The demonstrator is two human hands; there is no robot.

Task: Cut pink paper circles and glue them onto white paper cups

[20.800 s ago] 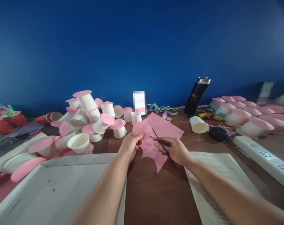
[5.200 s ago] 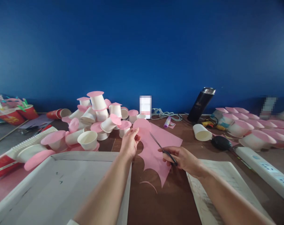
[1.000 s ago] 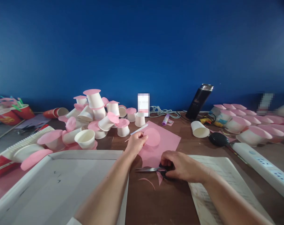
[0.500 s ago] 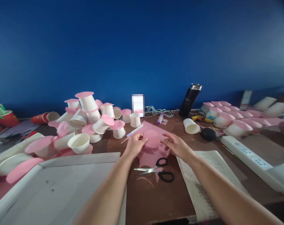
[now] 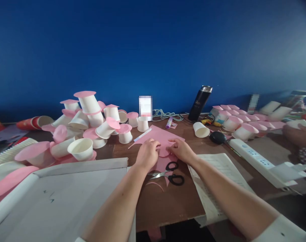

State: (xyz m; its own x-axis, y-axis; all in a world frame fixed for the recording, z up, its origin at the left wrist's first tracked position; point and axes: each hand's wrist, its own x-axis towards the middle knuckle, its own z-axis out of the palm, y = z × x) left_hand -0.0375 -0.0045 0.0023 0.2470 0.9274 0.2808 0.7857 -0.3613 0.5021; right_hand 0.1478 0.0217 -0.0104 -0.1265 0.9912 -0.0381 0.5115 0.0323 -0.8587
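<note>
A round pink paper disc [image 5: 164, 151] lies between my two hands, low over a larger pink paper sheet [image 5: 155, 133]. My left hand [image 5: 148, 153], its fingers curled, grips the disc's left edge. On the opposite edge, the thumb and fingers of my right hand [image 5: 181, 151] pinch it. Just nearer to me lie black-handled scissors [image 5: 176, 179] with their blades parted, the tips partly behind my left wrist. A thin curved pink paper strip [image 5: 156, 185] is beside them. Beyond the sheet are a white stick-like tube [image 5: 142, 134] and a purple glue stick [image 5: 169, 123].
White paper cups with pink discs [image 5: 88, 102] are piled at left, behind a white box lid [image 5: 79, 201]. At right stand a black flask [image 5: 200, 103], a tipped cup [image 5: 200, 130], a power strip [image 5: 253, 161] and more pink-topped cups [image 5: 243, 131]. Another person's hand [image 5: 298, 132] holds something white.
The disc has been tipped and lowered towards the pink sheet, my hands still at its edges. The camera view has shifted, bringing another person's hand further into view at right.
</note>
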